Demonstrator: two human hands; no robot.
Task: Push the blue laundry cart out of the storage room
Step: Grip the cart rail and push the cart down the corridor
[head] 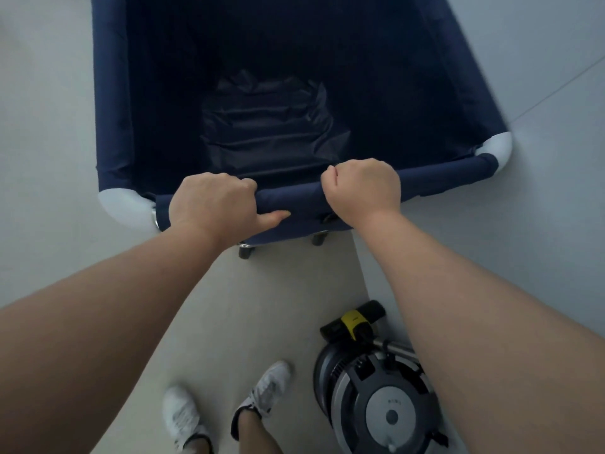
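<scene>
The blue laundry cart fills the upper half of the view, a dark navy fabric bin with white plastic corner caps and small castors under its near edge. A dark crumpled liner lies at its bottom. My left hand grips the padded near rail of the cart, thumb pointing right along it. My right hand is closed in a fist around the same rail, a little to the right. Both arms reach forward from the bottom of the view.
A grey and black vacuum cleaner with a black and yellow nozzle stands on the floor at lower right, close to my right arm. My feet in white shoes stand behind the cart. Pale walls flank the cart on both sides.
</scene>
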